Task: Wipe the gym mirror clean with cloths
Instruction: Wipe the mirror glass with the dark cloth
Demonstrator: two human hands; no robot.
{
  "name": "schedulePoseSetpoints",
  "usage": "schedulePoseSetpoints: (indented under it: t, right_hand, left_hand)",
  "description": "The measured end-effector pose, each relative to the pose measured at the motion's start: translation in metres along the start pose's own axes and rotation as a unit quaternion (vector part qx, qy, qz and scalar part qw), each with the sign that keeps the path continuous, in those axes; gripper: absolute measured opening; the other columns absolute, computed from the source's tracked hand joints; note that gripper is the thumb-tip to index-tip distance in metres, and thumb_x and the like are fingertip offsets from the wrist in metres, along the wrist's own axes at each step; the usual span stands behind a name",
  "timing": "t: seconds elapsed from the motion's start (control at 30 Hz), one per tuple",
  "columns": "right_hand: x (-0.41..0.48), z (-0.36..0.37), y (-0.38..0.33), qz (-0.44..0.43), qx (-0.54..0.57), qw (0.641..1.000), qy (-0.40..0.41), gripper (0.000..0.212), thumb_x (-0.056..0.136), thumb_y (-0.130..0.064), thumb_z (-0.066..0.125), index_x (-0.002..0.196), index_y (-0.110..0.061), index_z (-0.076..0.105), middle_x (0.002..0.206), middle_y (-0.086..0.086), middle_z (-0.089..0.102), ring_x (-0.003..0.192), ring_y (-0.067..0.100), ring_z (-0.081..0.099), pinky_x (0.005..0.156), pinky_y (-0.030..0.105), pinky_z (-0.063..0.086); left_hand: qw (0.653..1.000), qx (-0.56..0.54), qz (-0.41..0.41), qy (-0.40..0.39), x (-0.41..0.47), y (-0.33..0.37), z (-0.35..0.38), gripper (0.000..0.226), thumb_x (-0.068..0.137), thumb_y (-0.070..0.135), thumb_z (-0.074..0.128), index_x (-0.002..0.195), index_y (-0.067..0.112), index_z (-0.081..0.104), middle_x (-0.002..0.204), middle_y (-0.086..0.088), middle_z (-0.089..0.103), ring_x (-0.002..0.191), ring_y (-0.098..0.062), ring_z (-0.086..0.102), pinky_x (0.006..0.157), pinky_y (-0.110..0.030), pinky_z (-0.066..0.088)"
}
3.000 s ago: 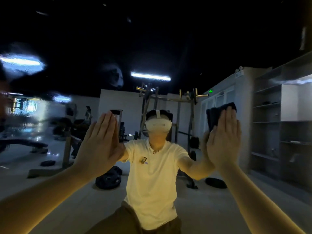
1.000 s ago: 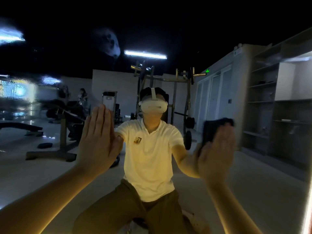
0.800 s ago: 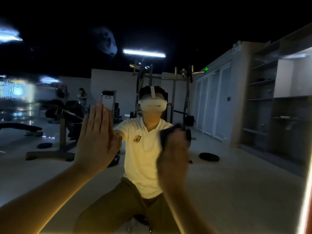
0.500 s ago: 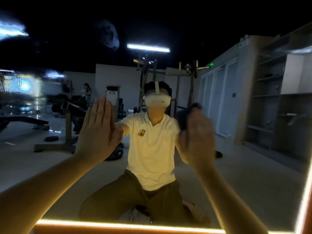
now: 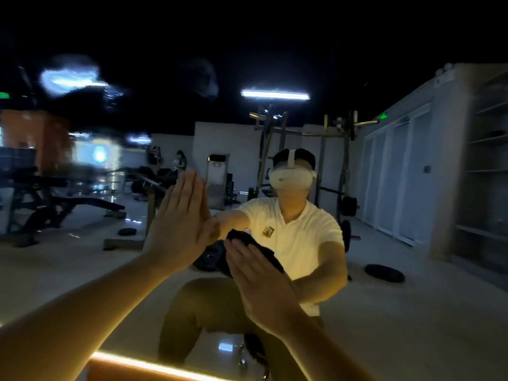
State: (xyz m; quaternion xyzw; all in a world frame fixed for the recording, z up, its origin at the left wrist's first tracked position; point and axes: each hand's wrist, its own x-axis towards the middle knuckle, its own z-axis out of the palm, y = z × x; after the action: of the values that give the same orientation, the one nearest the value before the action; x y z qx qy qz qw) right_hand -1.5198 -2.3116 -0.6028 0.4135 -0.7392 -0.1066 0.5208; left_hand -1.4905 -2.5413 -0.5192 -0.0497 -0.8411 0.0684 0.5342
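One wide mirror (image 5: pixel 384 312) fills the view. It reflects a dim gym with a rack (image 5: pixel 302 127), benches (image 5: pixel 82 202), shelves (image 5: pixel 489 160) and a pale floor. A glowing strip (image 5: pixel 154 367) runs along its lower edge, and cloudy smears (image 5: pixel 71 81) sit high on the left. In the last half second the right hand (image 5: pixel 261 281) has swept the cloth (image 5: pixel 269 255) down and leftward, close beside the left hand (image 5: pixel 178 224). The left hand stays flat on the glass, fingers straight and together. The cloth is dark and bunched, pinned to the glass under the right hand's straight fingers.

left hand (image 5: pixel 181 224) flat on mirror (image 5: pixel 412 312), right hand (image 5: pixel 261 281) pressing dark cloth (image 5: pixel 269 255)
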Motion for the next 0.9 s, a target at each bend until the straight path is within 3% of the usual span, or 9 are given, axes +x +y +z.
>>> schedulePoseSetpoints:
  t: [0.1,0.2,0.37,0.43,0.57,0.63,0.7,0.8,0.9]
  right_hand:
    - [0.012,-0.018,0.034,0.018,0.021,1.000,0.010,0.068,0.095,-0.010,0.051,0.159,-0.008,0.029,0.168,0.010,0.019,0.156,0.023,0.018,0.130,0.041,0.009]
    - [0.051,-0.052,0.085,0.188,0.015,0.979,0.071,0.073,0.094,-0.009,0.059,0.158,-0.005,0.025,0.164,0.016,0.029,0.152,0.030,0.026,0.122,0.053,0.033]
    - [0.118,-0.059,0.088,0.346,-0.010,0.925,0.155,0.063,0.105,-0.020,0.036,0.161,-0.001,0.015,0.170,0.019,0.010,0.158,0.032,0.006,0.129,0.047,0.004]
    - [0.128,-0.038,0.048,0.280,-0.025,0.949,0.144,0.065,0.103,-0.018,0.039,0.161,-0.002,0.015,0.170,0.019,0.008,0.158,0.032,0.004,0.128,0.048,0.002]
    - [0.115,0.007,-0.040,0.013,-0.027,0.999,0.040,0.061,0.099,-0.018,0.032,0.158,-0.004,0.032,0.166,0.018,0.026,0.155,0.031,0.018,0.128,0.044,-0.006]
    - [0.110,0.015,-0.054,-0.144,-0.054,0.987,-0.051,0.059,0.102,-0.022,0.020,0.158,-0.007,0.035,0.167,0.015,0.028,0.156,0.029,0.020,0.128,0.043,-0.006]
    - [0.121,0.003,-0.036,-0.201,-0.066,0.974,-0.076,0.060,0.101,-0.020,0.019,0.156,-0.008,0.038,0.165,0.013,0.032,0.154,0.029,0.026,0.128,0.046,0.009]
    - [0.153,-0.032,0.015,-0.014,-0.028,0.999,-0.020,0.061,0.092,-0.004,0.050,0.152,-0.010,0.041,0.156,0.012,0.044,0.143,0.029,0.038,0.115,0.052,0.042]
    - [0.179,-0.058,0.066,0.242,-0.070,0.964,0.088,0.067,0.092,-0.007,0.061,0.154,0.000,0.033,0.159,0.020,0.035,0.147,0.033,0.030,0.118,0.054,0.035]
  left_hand:
    - [0.999,0.009,0.041,-0.015,-0.001,-0.012,-0.005,0.086,0.106,0.060,0.003,0.162,-0.005,0.008,0.170,-0.025,0.004,0.160,-0.036,0.004,0.127,-0.055,0.021]
    - [0.997,0.008,0.070,-0.027,-0.001,-0.027,-0.012,0.087,0.104,0.062,0.017,0.163,-0.001,0.008,0.172,-0.021,0.003,0.160,-0.032,0.002,0.128,-0.053,0.018]
    - [0.996,-0.050,0.070,0.040,-0.010,-0.047,-0.027,0.079,0.097,0.043,0.041,0.162,0.004,0.019,0.168,-0.017,0.025,0.156,-0.031,0.023,0.127,-0.049,0.020]
    - [0.996,-0.068,0.022,0.052,-0.021,-0.065,-0.026,0.076,0.094,0.038,0.046,0.160,0.003,0.028,0.165,-0.016,0.031,0.154,-0.032,0.028,0.125,-0.052,0.025]
    - [0.993,-0.084,-0.076,0.042,-0.046,-0.112,-0.015,0.078,0.092,0.034,0.057,0.157,-0.001,0.033,0.164,-0.020,0.034,0.152,-0.035,0.031,0.123,-0.053,0.028]
    - [0.994,-0.067,-0.083,0.025,-0.054,-0.132,-0.012,0.078,0.092,0.040,0.047,0.156,-0.003,0.034,0.163,-0.020,0.034,0.151,-0.034,0.031,0.122,-0.051,0.028]
    - [0.995,-0.061,-0.082,0.014,-0.057,-0.146,-0.011,0.080,0.092,0.044,0.041,0.156,-0.003,0.034,0.164,-0.020,0.033,0.151,-0.034,0.031,0.122,-0.048,0.027]
    - [0.995,-0.061,-0.082,0.016,-0.056,-0.158,-0.008,0.081,0.092,0.045,0.040,0.155,-0.005,0.035,0.162,-0.023,0.035,0.149,-0.037,0.034,0.119,-0.051,0.031]
    - [0.994,-0.068,-0.079,0.018,-0.055,-0.168,-0.003,0.083,0.090,0.045,0.042,0.156,-0.005,0.034,0.161,-0.024,0.036,0.149,-0.037,0.033,0.121,-0.050,0.029]
